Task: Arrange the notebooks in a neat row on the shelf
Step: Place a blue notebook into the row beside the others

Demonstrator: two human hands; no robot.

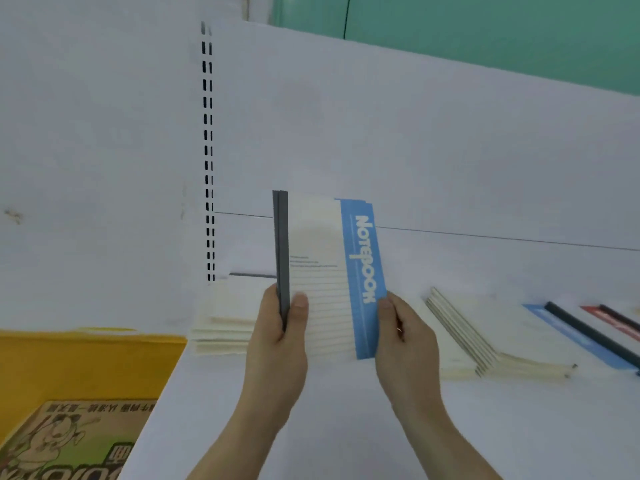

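Both hands hold a small bundle of notebooks (pixel 325 271) upright above the white shelf (pixel 339 420). Its cover is cream with a blue band reading "Notebook" and a dark grey spine on the left. My left hand (pixel 280 337) grips the spine edge, thumb on the cover. My right hand (pixel 401 337) pinches the blue edge. A flat stack of cream notebooks (pixel 221 327) lies on the shelf behind my left hand. To the right more notebooks (pixel 485 337) lie fanned, then a blue one (pixel 581 334) and a red one (pixel 613 317) with dark spines.
The white back panel (pixel 415 140) rises behind the shelf, with a slotted upright rail (pixel 207 150) at its left end. A yellow bin (pixel 79 362) and a printed cardboard box (pixel 69 441) sit below the shelf at the lower left.
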